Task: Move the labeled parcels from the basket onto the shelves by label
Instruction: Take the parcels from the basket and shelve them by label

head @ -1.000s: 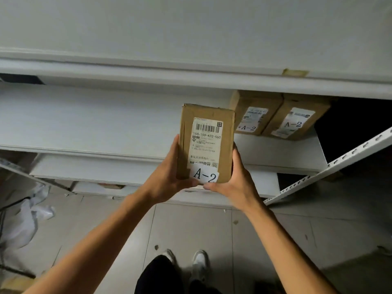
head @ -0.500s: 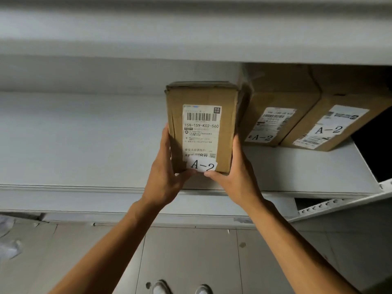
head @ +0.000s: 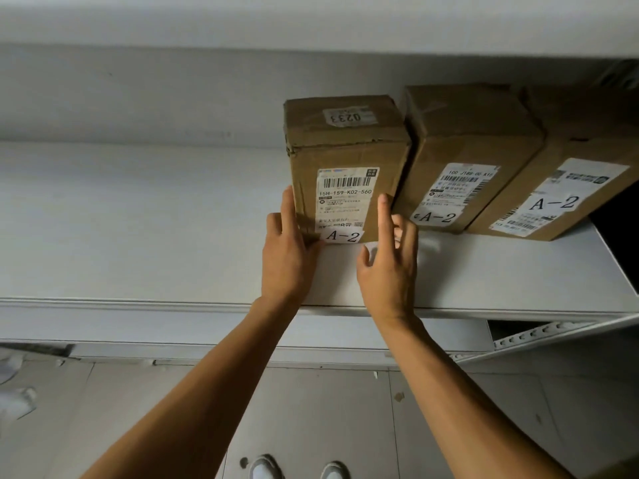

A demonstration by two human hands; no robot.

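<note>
**A-2 parcel on shelf, both hands at its front**

- Shoes (head: 264, 467): white toes at 6 o'clock, on grey floor tiles (head: 311, 409).
- Left hand (head: 287, 261): fingers straight, laid flat against the parcel's left front edge; thumb at the lower left corner. No curl round the box.
- Right hand (head: 389, 267): fingers spread and relaxed; index tip touches the front face near the right edge, the other fingers loose beside the lower right corner. Nothing pinched.
- Shelf (head: 138, 236): white board, its front lip crossing from 9 to 3 o'clock.
- Parcel (head: 345, 157): brown carton standing on the shelf just above centre, long axis running away toward 12 o'clock, labelled end facing the camera. Label reads "15H-159-K02-560" under a barcode; white slip below reads "A-2". Top sticker reads "0233", upside down.
- Second box (head: 466, 140): at 2 o'clock, just beside the parcel's right side; marked "A-2".
- Third box (head: 570, 188): at 3 o'clock, angled, marked "A-2".
</note>
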